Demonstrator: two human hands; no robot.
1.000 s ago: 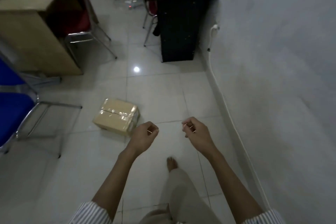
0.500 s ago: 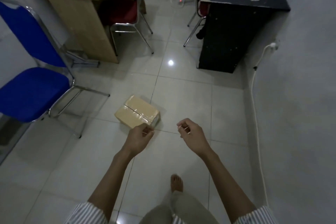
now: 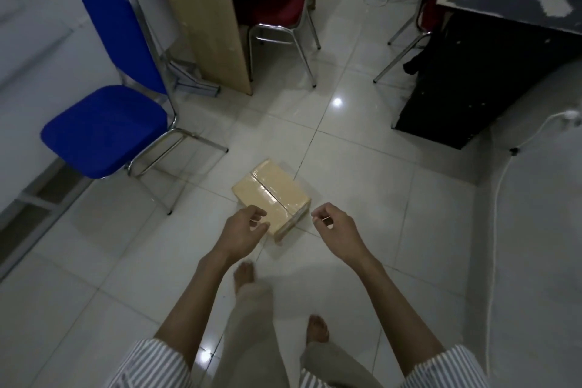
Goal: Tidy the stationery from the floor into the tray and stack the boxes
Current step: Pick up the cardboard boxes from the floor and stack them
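One box (image 3: pixel 271 195), taped shut along its top, is seen lying at an angle on the floor (image 3: pixel 362 186). A second ago it was off to the left of both hands and apart from them. Since then it has been closed on and brought to the middle of the view, so that it now sits ahead of and between the two outstretched arms. The left hand (image 3: pixel 242 230) is held over the near corner of the box, thumb and fingers parted and loosely curled, with nothing gripped. Whether the cardboard is already touched cannot be told from this angle. The right hand (image 3: pixel 333 230) is held just beside the box's right end, fingers loosely curled and thumb close to the forefinger, and nothing can be made out in it. From this it is judged that the approach is all but over and a two-handed lift is being set up. The stacking part of the task is thus in hand, though nothing is yet stacked. No second box, tray or stationery is shown, so where the box belongs cannot be said. A blue chair (image 3: pixel 104 132) is stood to the left, a wooden desk (image 3: pixel 201 9) behind it and a dark desk (image 3: pixel 488 41) to the right, all well apart from the box.
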